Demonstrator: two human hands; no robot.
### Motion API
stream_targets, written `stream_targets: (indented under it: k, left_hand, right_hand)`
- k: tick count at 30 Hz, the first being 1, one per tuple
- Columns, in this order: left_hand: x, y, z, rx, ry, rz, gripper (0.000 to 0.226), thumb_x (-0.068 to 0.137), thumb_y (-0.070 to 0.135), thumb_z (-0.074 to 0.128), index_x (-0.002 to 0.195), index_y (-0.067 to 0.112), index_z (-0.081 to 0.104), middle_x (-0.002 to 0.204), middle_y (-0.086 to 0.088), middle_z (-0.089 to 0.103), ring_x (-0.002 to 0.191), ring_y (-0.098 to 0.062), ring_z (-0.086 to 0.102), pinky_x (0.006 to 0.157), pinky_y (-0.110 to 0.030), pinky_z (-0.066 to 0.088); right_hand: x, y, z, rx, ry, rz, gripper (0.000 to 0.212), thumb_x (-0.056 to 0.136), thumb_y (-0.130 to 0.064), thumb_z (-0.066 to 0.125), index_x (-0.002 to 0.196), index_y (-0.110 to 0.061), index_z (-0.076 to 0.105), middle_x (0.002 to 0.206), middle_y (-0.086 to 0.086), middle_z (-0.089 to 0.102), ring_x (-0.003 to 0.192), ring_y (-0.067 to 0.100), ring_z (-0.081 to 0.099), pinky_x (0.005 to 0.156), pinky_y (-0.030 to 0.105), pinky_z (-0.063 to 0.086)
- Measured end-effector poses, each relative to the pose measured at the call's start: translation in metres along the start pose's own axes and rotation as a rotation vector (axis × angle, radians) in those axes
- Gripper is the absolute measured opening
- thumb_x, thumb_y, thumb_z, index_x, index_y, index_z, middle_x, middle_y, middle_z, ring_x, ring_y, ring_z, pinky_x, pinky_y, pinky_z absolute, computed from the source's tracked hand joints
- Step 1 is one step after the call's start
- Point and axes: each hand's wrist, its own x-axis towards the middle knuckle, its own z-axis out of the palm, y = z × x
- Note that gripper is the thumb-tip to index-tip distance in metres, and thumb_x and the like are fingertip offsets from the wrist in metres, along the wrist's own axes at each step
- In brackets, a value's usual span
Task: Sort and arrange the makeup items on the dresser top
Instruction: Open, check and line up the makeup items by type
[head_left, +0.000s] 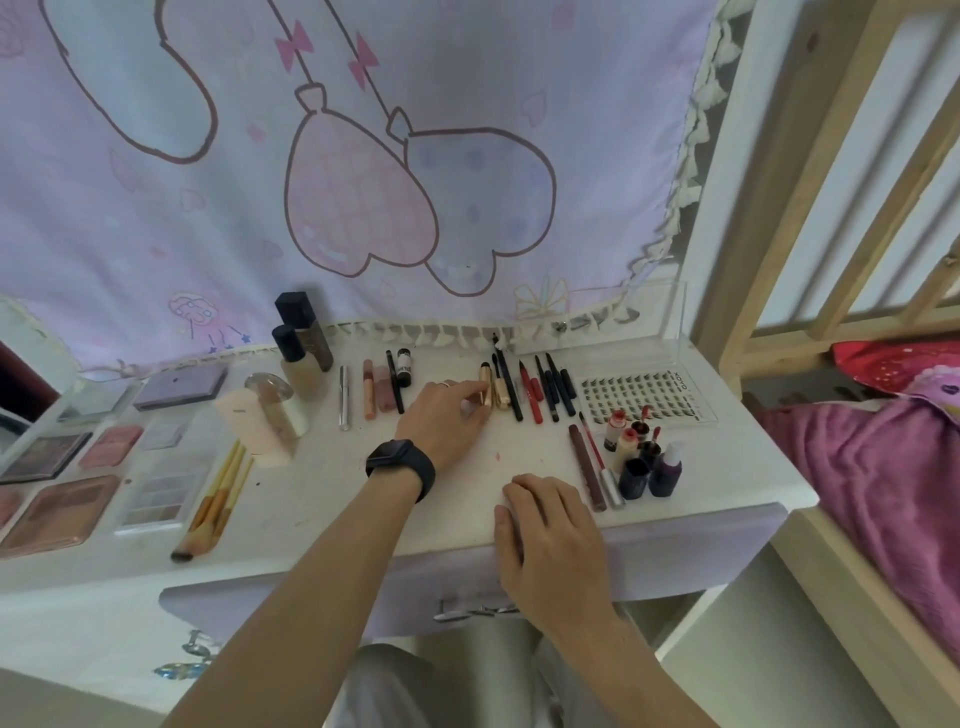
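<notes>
My left hand (447, 421), with a black watch on its wrist, reaches to mid-dresser and pinches a gold tube with a black cap (486, 387). It lies next to a second gold tube (502, 391) and a row of black and red pencils (540, 387). My right hand (550, 535) rests flat at the white dresser top's (332, 499) front edge, holding nothing. Left of the tube lie pink lip glosses (375, 389) and a silver tube (343, 397). Small bottles (641, 460) cluster at the right.
Foundation bottles (301, 353), a pink sponge (249, 421) and brushes (218, 504) occupy the left middle. Palettes (62, 512) cover the far left. A lash tray (647, 395) lies at the right back. A patterned cloth hangs behind; a wooden bed frame (810, 171) stands right.
</notes>
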Motion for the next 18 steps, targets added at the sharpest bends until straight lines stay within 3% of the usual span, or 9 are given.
stream_targets:
  k: [18]
  left_hand:
    - [-0.02, -0.001, -0.019, -0.028, -0.023, -0.068, 0.035, 0.097, 0.037, 0.057, 0.131, 0.031, 0.059, 0.12, 0.008, 0.064, 0.102, -0.009, 0.056, 0.088, -0.031, 0.05]
  right_hand:
    - [0.0, 0.002, -0.006, -0.004, -0.044, -0.022, 0.023, 0.097, -0.023, 0.061, 0.108, -0.006, 0.072, 0.109, 0.006, 0.071, 0.103, 0.022, 0.062, 0.09, 0.032, 0.055]
